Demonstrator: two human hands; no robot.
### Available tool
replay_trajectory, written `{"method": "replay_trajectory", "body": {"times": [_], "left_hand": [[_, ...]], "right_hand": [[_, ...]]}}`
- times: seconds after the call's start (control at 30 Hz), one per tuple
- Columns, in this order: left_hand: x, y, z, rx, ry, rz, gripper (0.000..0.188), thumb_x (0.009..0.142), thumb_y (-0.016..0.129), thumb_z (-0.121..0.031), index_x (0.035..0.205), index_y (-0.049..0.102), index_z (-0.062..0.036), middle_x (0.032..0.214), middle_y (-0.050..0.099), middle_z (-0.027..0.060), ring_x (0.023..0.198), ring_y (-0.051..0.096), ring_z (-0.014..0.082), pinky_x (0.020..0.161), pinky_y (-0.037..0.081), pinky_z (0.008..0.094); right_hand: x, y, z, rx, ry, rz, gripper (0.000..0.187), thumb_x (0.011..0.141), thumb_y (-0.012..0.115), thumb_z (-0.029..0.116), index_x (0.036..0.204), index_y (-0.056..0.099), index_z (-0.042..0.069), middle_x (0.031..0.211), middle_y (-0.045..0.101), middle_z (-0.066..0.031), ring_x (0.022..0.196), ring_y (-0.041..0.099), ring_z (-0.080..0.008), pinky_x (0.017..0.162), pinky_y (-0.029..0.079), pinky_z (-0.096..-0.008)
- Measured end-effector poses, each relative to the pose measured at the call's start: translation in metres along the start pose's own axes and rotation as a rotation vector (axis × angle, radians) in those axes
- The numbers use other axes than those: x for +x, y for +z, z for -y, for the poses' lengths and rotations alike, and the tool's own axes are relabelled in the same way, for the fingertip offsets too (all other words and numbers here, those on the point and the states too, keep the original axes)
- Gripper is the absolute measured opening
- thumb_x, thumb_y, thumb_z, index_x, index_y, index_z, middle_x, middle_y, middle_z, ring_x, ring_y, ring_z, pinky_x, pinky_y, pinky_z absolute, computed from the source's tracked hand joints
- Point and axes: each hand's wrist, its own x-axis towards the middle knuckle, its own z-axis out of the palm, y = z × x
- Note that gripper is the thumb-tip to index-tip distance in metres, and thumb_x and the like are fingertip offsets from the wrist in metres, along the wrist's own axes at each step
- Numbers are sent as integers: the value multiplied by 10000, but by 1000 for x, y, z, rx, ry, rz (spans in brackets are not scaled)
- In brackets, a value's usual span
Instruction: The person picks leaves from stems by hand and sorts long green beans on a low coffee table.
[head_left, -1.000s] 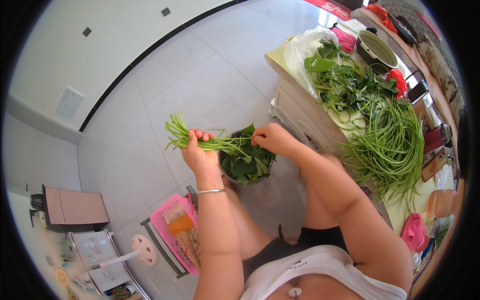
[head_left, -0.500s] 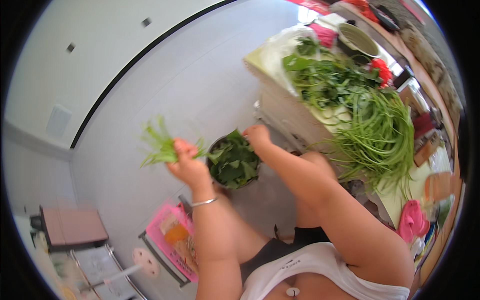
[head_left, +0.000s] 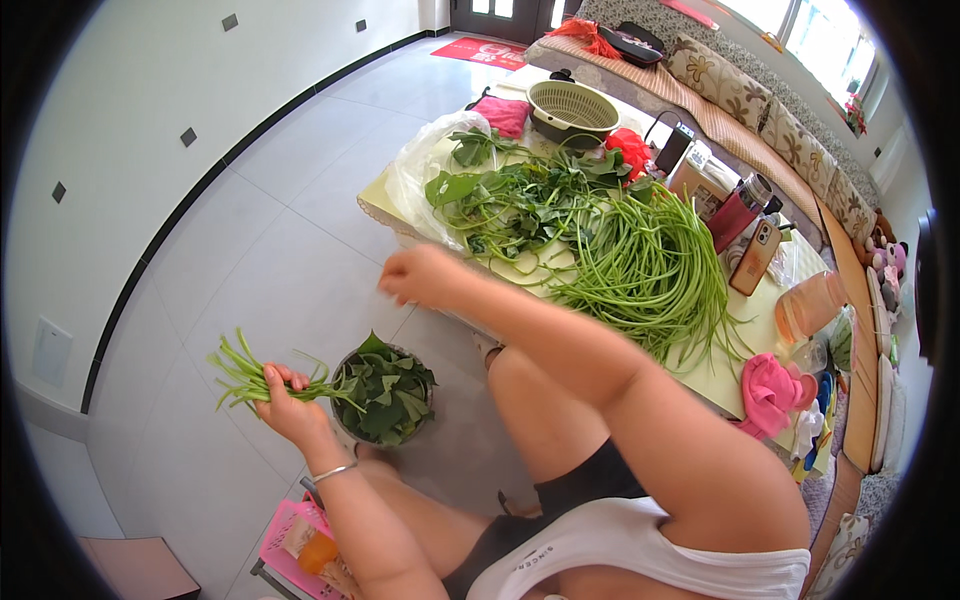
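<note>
In my left hand (head_left: 290, 405) is a loose bunch of cut green stems (head_left: 240, 378), gripped over the floor. Right beside it, between my feet, stands a round bin (head_left: 428, 412) heaped with broad green leaves (head_left: 385, 390). My right hand (head_left: 405, 275) hovers off the near left edge of the table, its fingers bent and smeared by motion; nothing shows in them. On the table (head_left: 520, 262) lies a pile of leafy greens (head_left: 540, 205), and to its right a big heap of long bare green stems (head_left: 650, 265).
A strainer basket (head_left: 572, 112), pink cloth (head_left: 503, 116) and clear plastic bag (head_left: 415, 170) are at the table's far end. Along its right side are a phone (head_left: 755, 257), a dark red flask (head_left: 738, 212) and a jug (head_left: 808, 305). A pink basket (head_left: 290, 535) stands by my left forearm.
My right hand has moved up from beside the leaf bin toward the table edge. My left hand still holds the stems. The view has shifted, showing more of the room's far side.
</note>
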Motion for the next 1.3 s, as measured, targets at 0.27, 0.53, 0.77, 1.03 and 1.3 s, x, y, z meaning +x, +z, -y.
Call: {"method": "replay_trajectory", "body": {"times": [0.27,0.53,0.77,1.03,1.3], "left_hand": [[0,7,4,-30,-66,36,135,921,533,-122,817,479,-56,687,453,19,565,392,114,538,350,268],[4,5,14,5,-134,-2,120,910,536,-115,816,488,-58,689,466,22,556,405,120,527,352,273],[8,6,15,-15,-191,-48,133,911,537,-126,807,489,-59,687,466,24,556,413,125,524,357,278],[12,0,20,-47,-213,-35,137,914,530,-125,800,489,-61,690,470,29,548,418,129,518,364,283],[9,3,21,-50,-264,-38,112,900,534,-106,805,497,-60,687,482,31,543,417,135,514,360,285]], "right_hand": [[-34,-197,-72,-958,326,103,271,782,604,296,744,674,37,688,642,-104,642,618,-247,631,496,-381],[-29,-183,-111,-922,39,-407,645,692,735,457,1184,532,93,1158,538,-159,1049,557,-336,843,473,-412],[-6,-201,-104,-824,102,-349,289,662,660,201,943,664,134,942,654,-115,901,619,-291,759,501,-397],[-8,-273,-37,-940,41,-254,239,657,652,200,869,702,102,817,677,-113,743,650,-277,672,515,-381],[48,-220,-84,-859,-103,-383,397,741,526,74,1111,651,143,1086,645,-113,1017,604,-282,848,482,-392]]}}
